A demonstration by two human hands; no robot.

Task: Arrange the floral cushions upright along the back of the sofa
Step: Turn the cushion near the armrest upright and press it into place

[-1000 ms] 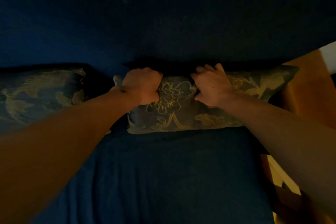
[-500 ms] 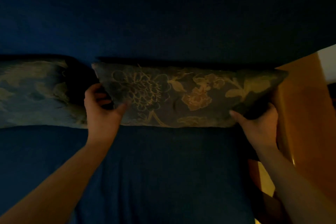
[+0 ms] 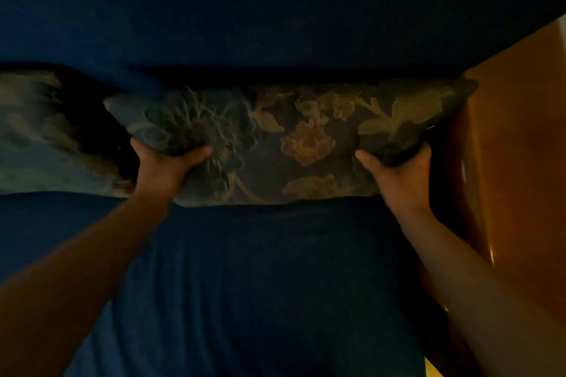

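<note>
Two floral cushions are seen against the far backrest of the dark blue sofa (image 3: 275,285): the right floral cushion (image 3: 306,138), just beside a wooden side panel (image 3: 514,162), is pinched at its two lower corners, the left hand (image 3: 165,165) closed on the left corner and the right hand (image 3: 398,168) closed on the right one. Its fabric is dented deeply under the thumbs, so it is judged soft, light and floppy, best gripped at the corners or side edges. The left floral cushion (image 3: 36,138), blurred, is left untouched beside it.
</note>
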